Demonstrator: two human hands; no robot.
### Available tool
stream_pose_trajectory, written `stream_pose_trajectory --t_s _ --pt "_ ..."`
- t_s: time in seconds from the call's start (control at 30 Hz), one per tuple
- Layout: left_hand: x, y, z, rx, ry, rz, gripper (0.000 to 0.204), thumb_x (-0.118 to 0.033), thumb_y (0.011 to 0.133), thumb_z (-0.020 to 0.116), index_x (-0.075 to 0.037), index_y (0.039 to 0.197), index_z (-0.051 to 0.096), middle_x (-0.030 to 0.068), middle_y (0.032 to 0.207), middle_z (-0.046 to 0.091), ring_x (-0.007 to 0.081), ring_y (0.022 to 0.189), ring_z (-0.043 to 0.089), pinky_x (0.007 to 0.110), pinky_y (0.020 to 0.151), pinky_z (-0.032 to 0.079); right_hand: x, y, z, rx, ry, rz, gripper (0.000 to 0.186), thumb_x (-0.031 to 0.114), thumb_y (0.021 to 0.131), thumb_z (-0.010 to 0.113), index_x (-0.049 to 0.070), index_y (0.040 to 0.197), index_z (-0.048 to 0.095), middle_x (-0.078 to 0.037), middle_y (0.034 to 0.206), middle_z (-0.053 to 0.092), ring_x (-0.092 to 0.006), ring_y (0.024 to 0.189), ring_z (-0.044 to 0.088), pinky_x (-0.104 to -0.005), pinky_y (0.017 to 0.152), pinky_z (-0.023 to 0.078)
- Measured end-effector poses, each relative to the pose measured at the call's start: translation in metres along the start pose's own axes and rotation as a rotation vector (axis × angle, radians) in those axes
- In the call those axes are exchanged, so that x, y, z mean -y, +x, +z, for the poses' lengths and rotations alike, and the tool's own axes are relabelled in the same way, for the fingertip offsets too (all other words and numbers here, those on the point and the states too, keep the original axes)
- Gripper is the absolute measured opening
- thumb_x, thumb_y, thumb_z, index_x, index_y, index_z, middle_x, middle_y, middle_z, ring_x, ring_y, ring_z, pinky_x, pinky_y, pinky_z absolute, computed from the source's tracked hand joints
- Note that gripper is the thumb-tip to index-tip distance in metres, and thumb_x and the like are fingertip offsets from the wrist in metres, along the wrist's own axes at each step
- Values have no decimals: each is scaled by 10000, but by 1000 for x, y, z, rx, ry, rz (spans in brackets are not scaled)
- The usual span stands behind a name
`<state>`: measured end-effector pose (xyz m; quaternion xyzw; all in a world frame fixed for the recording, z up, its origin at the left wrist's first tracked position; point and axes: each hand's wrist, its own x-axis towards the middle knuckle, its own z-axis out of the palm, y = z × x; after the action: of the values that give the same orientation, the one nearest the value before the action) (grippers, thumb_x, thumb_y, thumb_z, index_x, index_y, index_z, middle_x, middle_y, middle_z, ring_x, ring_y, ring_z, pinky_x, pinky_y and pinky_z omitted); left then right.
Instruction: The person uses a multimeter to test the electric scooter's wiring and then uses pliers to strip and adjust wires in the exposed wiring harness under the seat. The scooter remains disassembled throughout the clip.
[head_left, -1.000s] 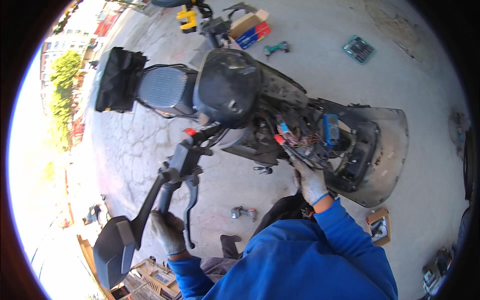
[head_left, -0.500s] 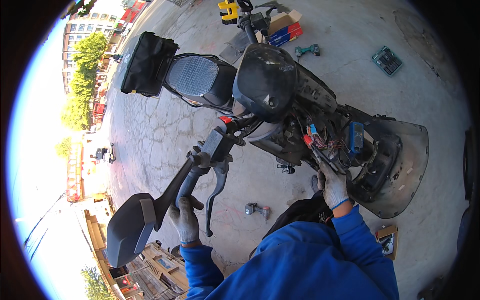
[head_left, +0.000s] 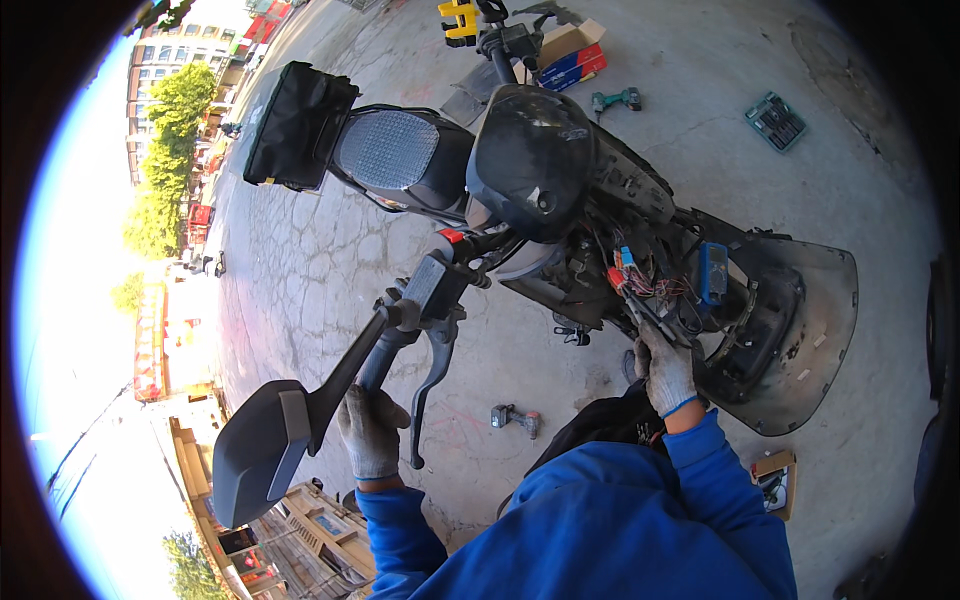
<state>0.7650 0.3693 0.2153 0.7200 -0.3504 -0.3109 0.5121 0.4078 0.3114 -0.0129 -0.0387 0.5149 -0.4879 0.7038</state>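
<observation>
The dark scooter [head_left: 530, 150] stands across the middle just beyond the person, its cover scuffed and dusty, its ridged seat [head_left: 388, 150] to the far left; toward the right, its opened body bares tangled coloured wires [head_left: 665, 288] beside a blue device [head_left: 713, 274]. The left hand [head_left: 372, 430] is wrapped around the near handlebar grip [head_left: 378, 362]; the right hand [head_left: 665, 370] is bent at the near edge of the opening, whether closed on anything I cannot tell. Against a second ago, the scooter appears farther right in view, while both hands keep their places on it.
</observation>
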Motion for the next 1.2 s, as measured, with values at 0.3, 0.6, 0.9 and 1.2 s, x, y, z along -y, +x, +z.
stream_pose_trajectory --t_s 0.3,0.6,0.9,1.2 --pt "6 -3 5 94 44 233 525 -417 1064 636 12 1355 548 105 936 679 202 826 673 356 776 562 2 -3 5 -12 -28 -16 139 210 1004 727 74 1032 739 16 721 633 -82 541 542 -248 453 385" --pt "3 -1 5 116 129 269 530 -486 1079 576 24 1222 592 127 860 703 226 797 704 368 771 561 -1 -3 3 0 -13 -32 111 180 977 764 79 976 719 -1 728 653 -101 533 570 -260 453 410" --pt "-1 1 6 -71 128 -9 656 -601 1092 439 7 1013 674 25 561 501 147 464 469 298 481 383 -2 -8 7 32 -32 -34 100 174 971 769 87 986 722 14 758 654 -89 578 580 -244 494 422" --pt "-9 4 -7 11 -31 -265 660 -637 1067 475 -18 1002 694 -12 523 441 146 404 387 288 416 272 -22 -1 0 21 0 -9 138 184 968 782 99 1071 747 34 837 698 -71 642 627 -224 503 438"
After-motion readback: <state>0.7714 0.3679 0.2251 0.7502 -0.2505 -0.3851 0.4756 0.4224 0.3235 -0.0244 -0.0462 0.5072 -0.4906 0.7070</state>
